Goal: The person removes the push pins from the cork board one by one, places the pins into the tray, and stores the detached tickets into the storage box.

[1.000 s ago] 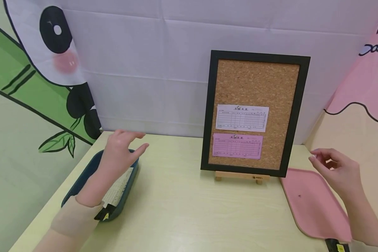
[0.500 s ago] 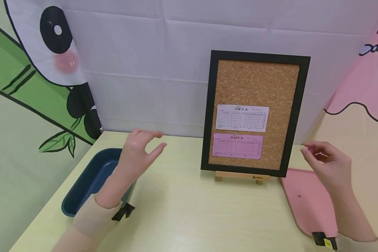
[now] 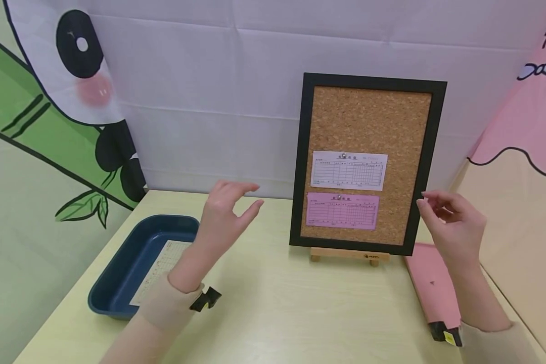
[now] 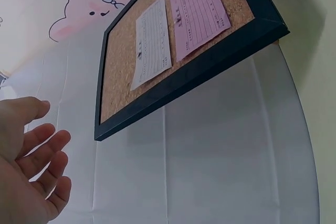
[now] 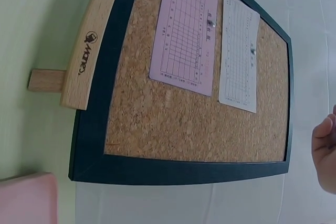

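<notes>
My left hand is raised over the table between the blue tray and the corkboard, thumb and forefinger apart, with nothing between them. In the left wrist view, its fingers curve loosely. My right hand is at the corkboard's right edge. Its thumb and forefinger pinch a tiny pale pushpin, barely visible; only part of that hand shows in the right wrist view. A white receipt slip and, below it, a pink receipt slip are each pinned to the cork by one pushpin.
A blue tray with a paper slip in it stands at the left. The corkboard leans on a wooden easel. Right of it lies a pink tray with a tiny dark speck, partly behind my right arm. A printed cloth hangs behind.
My left hand has moved right, away from the blue tray, uncovering its slip. My right hand has moved left and up to the corkboard's edge. Board and pinned slips are unchanged.
</notes>
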`<state>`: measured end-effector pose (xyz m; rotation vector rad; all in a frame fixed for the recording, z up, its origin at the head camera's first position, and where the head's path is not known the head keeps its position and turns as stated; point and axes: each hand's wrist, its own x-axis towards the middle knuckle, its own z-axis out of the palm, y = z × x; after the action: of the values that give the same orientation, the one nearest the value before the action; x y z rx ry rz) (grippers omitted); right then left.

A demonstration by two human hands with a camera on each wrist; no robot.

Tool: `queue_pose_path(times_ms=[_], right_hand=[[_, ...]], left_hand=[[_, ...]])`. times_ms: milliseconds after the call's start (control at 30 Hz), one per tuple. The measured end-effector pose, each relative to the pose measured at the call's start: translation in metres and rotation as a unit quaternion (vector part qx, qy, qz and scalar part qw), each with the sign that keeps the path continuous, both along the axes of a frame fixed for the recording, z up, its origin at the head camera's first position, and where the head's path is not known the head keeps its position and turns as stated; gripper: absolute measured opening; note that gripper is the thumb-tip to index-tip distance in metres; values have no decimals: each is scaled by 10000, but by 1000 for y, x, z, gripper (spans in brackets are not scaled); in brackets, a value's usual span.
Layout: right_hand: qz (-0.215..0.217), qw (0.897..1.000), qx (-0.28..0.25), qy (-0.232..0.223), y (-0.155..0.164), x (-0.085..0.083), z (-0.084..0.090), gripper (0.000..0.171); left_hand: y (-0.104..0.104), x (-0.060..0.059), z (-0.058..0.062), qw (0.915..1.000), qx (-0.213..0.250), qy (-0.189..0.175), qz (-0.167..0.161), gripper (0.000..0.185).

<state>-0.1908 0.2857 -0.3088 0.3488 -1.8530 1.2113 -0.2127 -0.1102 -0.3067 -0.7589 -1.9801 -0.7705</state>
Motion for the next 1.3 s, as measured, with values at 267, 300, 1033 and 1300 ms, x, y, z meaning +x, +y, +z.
queue_pose_path(times_ms=[267, 300, 1033, 1300], right_hand=[[-32, 9999, -139, 78, -18, -15, -1, 18], [-73, 9998, -155, 82, -20, -17, 0, 18], [-174, 9989, 141, -417, -72, -58, 15, 19], [-288, 9966, 496, -586, -69, -102, 4, 24]], left_hand=[[20, -9, -6, 9991, 291, -299, -77, 30], [23, -11, -7, 9988, 317, -356, -90, 30], [79, -58, -32, 9824, 894, -1611, -305, 36], [96, -74, -35, 9758, 1088, -1884, -228, 37]])
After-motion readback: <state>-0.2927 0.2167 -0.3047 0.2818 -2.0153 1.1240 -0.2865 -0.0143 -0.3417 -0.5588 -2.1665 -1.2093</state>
